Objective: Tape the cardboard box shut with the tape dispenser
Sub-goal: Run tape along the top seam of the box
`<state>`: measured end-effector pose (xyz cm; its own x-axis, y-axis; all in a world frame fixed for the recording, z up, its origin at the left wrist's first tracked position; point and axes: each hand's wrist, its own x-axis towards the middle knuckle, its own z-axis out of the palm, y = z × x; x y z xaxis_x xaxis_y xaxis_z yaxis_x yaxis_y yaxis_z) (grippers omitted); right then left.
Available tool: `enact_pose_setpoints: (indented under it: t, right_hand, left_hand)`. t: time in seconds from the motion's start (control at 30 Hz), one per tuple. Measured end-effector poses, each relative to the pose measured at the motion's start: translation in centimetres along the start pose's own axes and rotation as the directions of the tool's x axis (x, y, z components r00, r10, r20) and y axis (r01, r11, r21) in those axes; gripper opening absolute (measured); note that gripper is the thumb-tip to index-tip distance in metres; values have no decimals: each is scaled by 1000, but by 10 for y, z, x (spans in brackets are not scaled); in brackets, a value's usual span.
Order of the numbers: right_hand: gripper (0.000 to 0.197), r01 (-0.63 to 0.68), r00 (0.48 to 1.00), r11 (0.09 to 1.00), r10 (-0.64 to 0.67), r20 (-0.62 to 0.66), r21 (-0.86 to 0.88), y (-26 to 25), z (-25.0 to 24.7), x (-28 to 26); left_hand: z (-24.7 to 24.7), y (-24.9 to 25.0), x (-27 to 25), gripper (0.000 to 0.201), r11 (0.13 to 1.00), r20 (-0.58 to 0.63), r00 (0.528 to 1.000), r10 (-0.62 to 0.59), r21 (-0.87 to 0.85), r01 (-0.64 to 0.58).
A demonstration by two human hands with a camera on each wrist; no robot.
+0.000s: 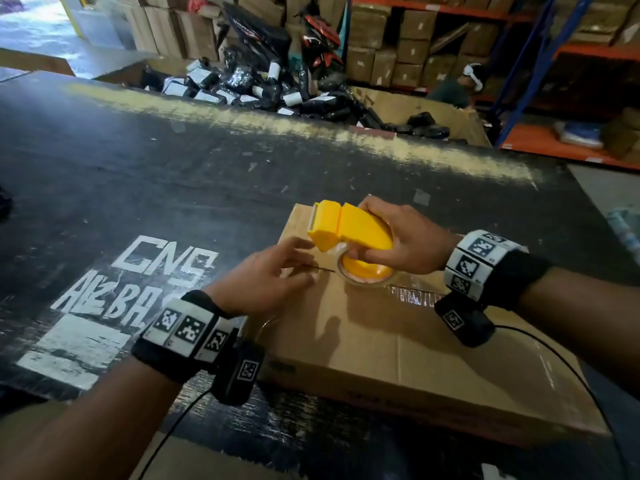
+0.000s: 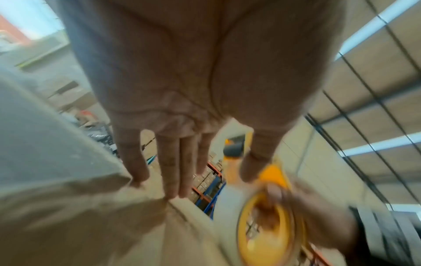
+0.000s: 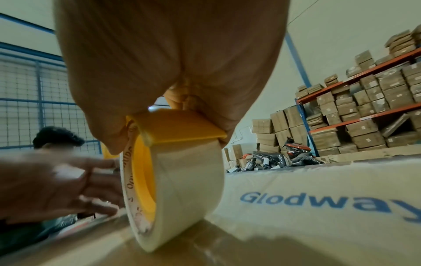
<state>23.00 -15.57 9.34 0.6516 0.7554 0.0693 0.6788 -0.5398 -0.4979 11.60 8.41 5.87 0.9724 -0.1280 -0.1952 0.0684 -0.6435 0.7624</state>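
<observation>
Gripping the yellow tape dispenser (image 1: pixel 349 230) in your right hand (image 1: pixel 398 237), fingers curled over its body, thumb under by the roll. Clear tape roll (image 3: pixel 182 189) sits edge-down on the cardboard box (image 1: pixel 398 341) top, at the centre seam (image 1: pixel 323 269). Shiny strip of laid tape (image 1: pixel 412 296) runs along the seam from the roll toward your right wrist.

Your left hand (image 1: pixel 266 278) is flat and relaxed, fingers (image 2: pixel 173 171) straight, tips touching the box top just left of the roll; it holds nothing.

Box lies flat on the black worktable (image 1: pixel 173 174), near its front edge. White painted lettering (image 1: pixel 138 275) on the table is left of the box. Both wrists carry marker bands (image 1: pixel 187 327) with cables.

Beyond the table's far edge: an open carton of black wrapped parcels (image 1: pixel 263 88). Behind it, stacked cartons (image 1: pixel 391 60) and orange-and-blue racking (image 1: pixel 540 50). Another person (image 1: pixel 457 84) is near the racking, blurred.
</observation>
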Motion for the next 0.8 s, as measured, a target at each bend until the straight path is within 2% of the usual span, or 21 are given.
enact_pose_setpoints:
  t: [0.07,0.1,0.2,0.33,0.53,0.67,0.73,0.8]
  right_hand:
    - [55,-24,1000,1000,24,1,-8,2,7,0]
    - [57,-36,999,999,36,2,-12,3,9,0]
    - [62,-60,998,998,60,18,-18,2,10,-1]
    - [61,-71,997,997,71,14,-16,0,11,0]
    - [64,-69,998,998,69,-8,-15,2,12,-5]
    - [69,-66,997,998,65,-29,-10,6,15,-10]
    - [69,-67,997,998,67,-39,-12,7,16,-12]
    - [66,-67,997,998,66,-49,-8,7,17,-14]
  left_hand:
    - [-21,0,6,32,935,-139,985,-102,-352,48]
    - [-29,2,9,31,882,-151,976,-157,-467,70]
    - [-37,12,16,34,746,-40,983,-180,-657,110]
    - [-34,17,27,27,691,44,988,-145,-711,133]
    - [-33,9,35,31,666,-4,986,-166,-738,109]
    - [-38,10,34,28,592,111,987,-115,-790,158]
    - [-38,14,32,30,591,114,991,-67,-796,132]
    - [-37,17,31,36,624,65,996,-58,-777,87]
